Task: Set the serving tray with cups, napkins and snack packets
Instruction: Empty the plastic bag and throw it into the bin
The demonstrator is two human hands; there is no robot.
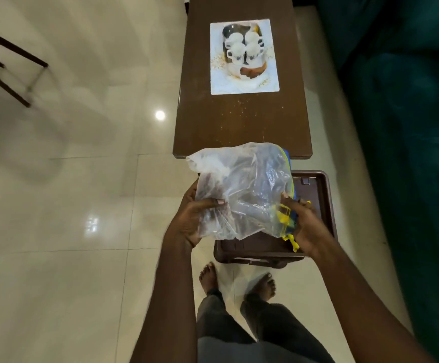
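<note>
A clear plastic bag (242, 187) with blue and yellow trim on its right edge hangs in front of me, held by both hands. My left hand (192, 216) grips its lower left side. My right hand (304, 221) grips its lower right corner near the yellow trim. What is inside the bag is too blurred to tell. Farther off, a white serving tray (217, 74) lies on the brown table (242, 121). Several white cups (236, 51) stand on it, with something brown (252, 70) beside them.
A dark brown plastic stool (323, 195) stands under the bag, just before the table's near end. A dark green sofa (409, 127) runs along the right. Glossy pale floor tiles (82, 205) spread to the left, with dark furniture legs (8, 64) at the far left. My bare feet (207, 279) stand below.
</note>
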